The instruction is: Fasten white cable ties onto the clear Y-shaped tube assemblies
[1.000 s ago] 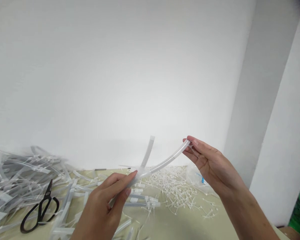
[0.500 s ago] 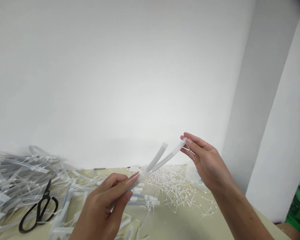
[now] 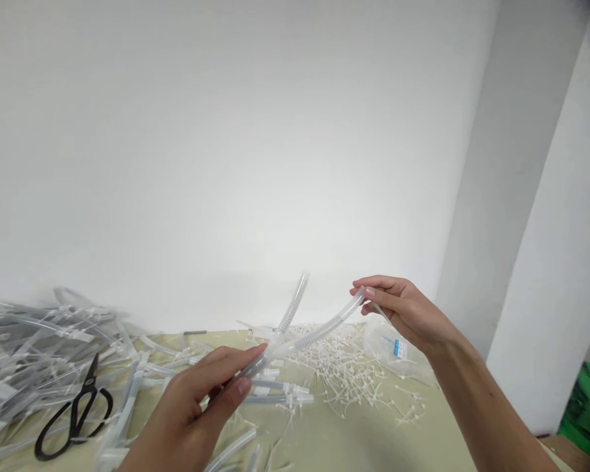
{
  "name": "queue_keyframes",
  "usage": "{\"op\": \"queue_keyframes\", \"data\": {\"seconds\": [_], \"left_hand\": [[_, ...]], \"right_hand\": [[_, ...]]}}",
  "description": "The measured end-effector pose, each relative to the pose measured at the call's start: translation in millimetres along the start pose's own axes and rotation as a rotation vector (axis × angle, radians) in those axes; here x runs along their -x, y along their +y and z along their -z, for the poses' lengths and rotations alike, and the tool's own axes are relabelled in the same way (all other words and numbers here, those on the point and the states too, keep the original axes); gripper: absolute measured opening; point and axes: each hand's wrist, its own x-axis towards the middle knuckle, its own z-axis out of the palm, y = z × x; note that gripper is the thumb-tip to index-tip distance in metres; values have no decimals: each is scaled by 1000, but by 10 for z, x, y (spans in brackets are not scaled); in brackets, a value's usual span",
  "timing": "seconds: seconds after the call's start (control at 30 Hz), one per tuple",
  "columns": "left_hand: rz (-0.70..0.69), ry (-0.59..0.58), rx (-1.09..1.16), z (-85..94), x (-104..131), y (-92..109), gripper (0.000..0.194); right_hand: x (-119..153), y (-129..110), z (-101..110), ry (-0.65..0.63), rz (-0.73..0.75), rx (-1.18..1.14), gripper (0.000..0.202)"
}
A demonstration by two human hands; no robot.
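Note:
A clear branched plastic tube, ribbed along its two arms, is held up above the table. My left hand is closed round its stem, just below the fork. One ribbed arm stands up free, while the other bends toward the right. At that arm's smooth end, my right hand pinches the tip between thumb and fingers. A thin white strip, seemingly a cable tie, hangs from the right fingers. Below the hands lie several more clear tubes with white fittings.
Black-handled scissors lie at the left beside a large heap of clear tubes. Loose white cable ties are scattered at the middle, near a clear plastic bag with a blue label. A white wall rises behind the table.
The tube's fork has shifted slightly left and down with my left hand. The two arms have spread wider apart, and my right hand has dropped a little, still at the arm's end.

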Motion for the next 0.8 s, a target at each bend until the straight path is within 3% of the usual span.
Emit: {"op": "queue_keyframes", "data": {"seconds": [0.13,0.23,0.37,0.57,0.8], "left_hand": [[49,-17,17,31,3,-42,28],[105,-36,63,38,-1,-51,28],[135,-92,148,20,6,-61,29],[113,-73,199,9,10,-78,29],[137,-36,159,84,2,39,29]], "right_hand": [[25,-5,41,-81,-10,149,26],[56,10,61,-6,-8,191,34],[77,19,53,98,-14,143,38],[58,-4,51,51,-72,114,31],[69,-35,15,10,-70,19,28]]}}
